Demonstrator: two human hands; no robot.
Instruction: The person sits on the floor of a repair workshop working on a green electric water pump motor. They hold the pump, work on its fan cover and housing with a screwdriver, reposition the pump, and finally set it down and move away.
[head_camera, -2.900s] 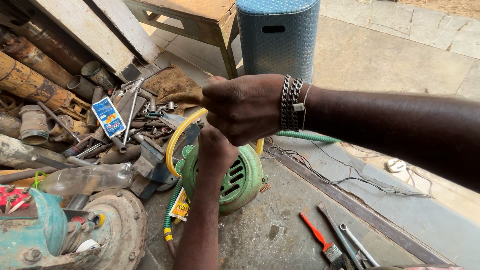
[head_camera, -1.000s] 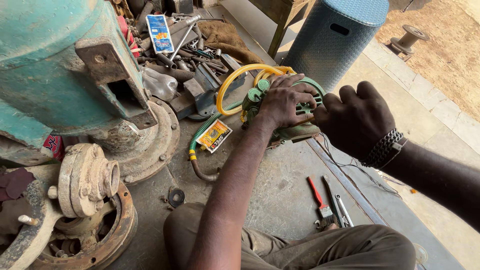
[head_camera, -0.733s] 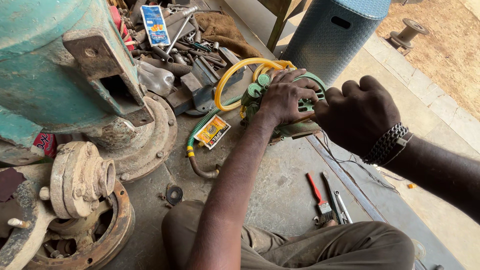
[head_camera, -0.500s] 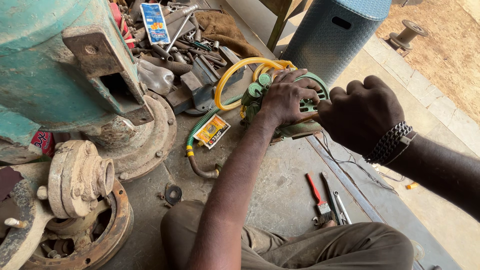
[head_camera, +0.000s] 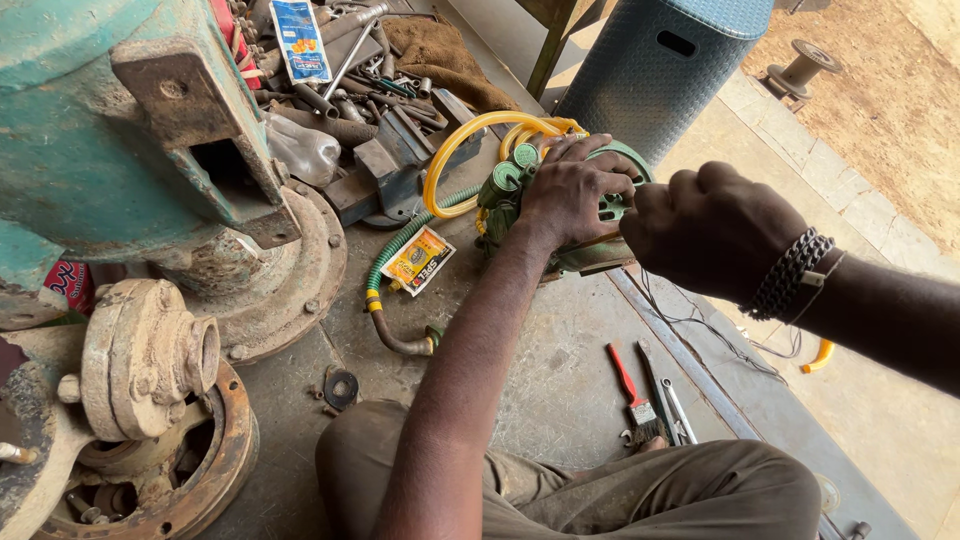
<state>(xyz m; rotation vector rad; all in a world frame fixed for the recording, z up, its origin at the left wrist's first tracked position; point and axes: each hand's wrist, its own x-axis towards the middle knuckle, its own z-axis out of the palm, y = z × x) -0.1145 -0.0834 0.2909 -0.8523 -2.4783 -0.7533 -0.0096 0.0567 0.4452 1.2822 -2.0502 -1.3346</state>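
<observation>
A small green pump (head_camera: 600, 248) lies on the concrete floor ahead of my knees. My left hand (head_camera: 572, 192) rests on top of it, fingers spread and gripping its green housing. My right hand (head_camera: 712, 228), with bead bracelets on the wrist, is curled into a fist just right of the pump; whatever it may hold is hidden from me. A yellow hose (head_camera: 470, 140) loops out behind the pump, and a green ribbed hose (head_camera: 395, 250) curves away on its left.
A big teal machine body (head_camera: 110, 130) and rusty flanged castings (head_camera: 150, 360) crowd the left. Loose tools and a brown cloth (head_camera: 440, 55) lie behind. A grey basket-weave bin (head_camera: 655, 70) stands at back right. A red-handled brush (head_camera: 632, 385) and wrenches (head_camera: 668, 400) lie near my right knee.
Since the earliest frame my view has swung down and left. Over the last second both hands have stayed at the pump, with my right fist shifting slightly.
</observation>
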